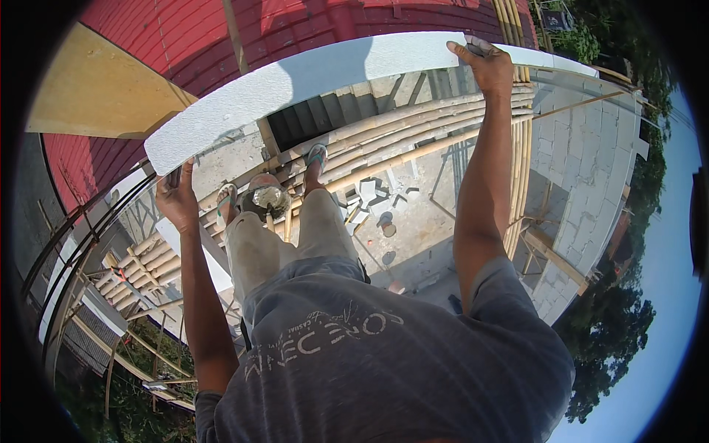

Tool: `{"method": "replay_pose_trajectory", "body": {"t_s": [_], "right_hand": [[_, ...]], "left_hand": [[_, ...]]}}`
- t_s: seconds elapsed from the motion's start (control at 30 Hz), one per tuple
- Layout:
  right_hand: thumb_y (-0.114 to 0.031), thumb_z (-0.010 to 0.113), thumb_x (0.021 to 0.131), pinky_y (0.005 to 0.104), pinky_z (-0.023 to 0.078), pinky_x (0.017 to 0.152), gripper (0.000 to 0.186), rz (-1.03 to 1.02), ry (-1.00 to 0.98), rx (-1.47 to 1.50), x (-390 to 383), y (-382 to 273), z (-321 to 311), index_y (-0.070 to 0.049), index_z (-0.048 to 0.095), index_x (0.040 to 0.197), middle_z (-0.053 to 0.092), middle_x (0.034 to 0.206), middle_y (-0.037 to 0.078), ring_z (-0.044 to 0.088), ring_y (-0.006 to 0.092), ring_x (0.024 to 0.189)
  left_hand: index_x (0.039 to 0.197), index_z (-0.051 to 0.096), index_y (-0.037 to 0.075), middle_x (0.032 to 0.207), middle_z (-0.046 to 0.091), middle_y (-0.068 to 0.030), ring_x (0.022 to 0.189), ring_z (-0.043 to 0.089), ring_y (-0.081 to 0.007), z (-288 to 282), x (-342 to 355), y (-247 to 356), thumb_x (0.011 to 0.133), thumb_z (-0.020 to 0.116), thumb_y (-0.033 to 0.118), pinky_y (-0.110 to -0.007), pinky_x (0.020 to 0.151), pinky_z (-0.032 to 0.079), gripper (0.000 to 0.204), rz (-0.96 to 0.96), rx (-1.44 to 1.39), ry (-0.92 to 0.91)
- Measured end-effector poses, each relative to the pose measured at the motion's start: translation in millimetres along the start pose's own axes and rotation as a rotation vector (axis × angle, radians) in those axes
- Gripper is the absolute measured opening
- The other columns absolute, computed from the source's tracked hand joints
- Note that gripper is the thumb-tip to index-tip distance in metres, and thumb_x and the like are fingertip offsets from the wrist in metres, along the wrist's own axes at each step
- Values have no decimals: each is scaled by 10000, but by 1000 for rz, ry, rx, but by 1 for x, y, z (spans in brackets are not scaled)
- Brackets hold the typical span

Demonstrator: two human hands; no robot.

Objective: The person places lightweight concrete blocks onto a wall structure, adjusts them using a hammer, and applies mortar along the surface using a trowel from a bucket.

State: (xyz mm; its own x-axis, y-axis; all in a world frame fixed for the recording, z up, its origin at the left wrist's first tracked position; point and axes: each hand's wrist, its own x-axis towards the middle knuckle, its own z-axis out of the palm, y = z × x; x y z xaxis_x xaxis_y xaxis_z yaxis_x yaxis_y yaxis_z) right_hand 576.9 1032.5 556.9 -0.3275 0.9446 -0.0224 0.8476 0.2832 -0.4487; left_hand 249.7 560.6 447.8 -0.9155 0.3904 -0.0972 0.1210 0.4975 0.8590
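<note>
A long white lightweight concrete block (325,66) spans the upper part of the view, with a shadow across its middle. My left hand (177,198) is closed on its left end, thumb on the near face. At the other end my right hand (486,65) grips the corner, thumb on the near side and fingers over the top. Just right of that hand, another white block (550,61) continues the line. Whether the held block rests on something cannot be told. Below it, a bucket of grey mortar (270,199) stands between my feet.
My sandalled feet stand on or beside bamboo poles (413,122), high above a floor with broken block pieces (367,193). Bent steel rods (81,229) stick out at left. A red tiled roof (196,40) and yellow board (92,92) lie beyond; a block wall (583,148) stands right.
</note>
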Motion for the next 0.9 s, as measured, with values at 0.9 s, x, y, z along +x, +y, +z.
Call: {"method": "replay_pose_trajectory", "body": {"t_s": [0.9], "right_hand": [[-335,931,665,272,486,907,618,62,-26,140,10,10,8,25,722,1122,735,1039,95,657,144,945]], "left_hand": [[1016,698,-29,998,741,-63,915,643,-74,0,-1,-8,840,798,76,-238,851,498,228,60,-17,58]]}}
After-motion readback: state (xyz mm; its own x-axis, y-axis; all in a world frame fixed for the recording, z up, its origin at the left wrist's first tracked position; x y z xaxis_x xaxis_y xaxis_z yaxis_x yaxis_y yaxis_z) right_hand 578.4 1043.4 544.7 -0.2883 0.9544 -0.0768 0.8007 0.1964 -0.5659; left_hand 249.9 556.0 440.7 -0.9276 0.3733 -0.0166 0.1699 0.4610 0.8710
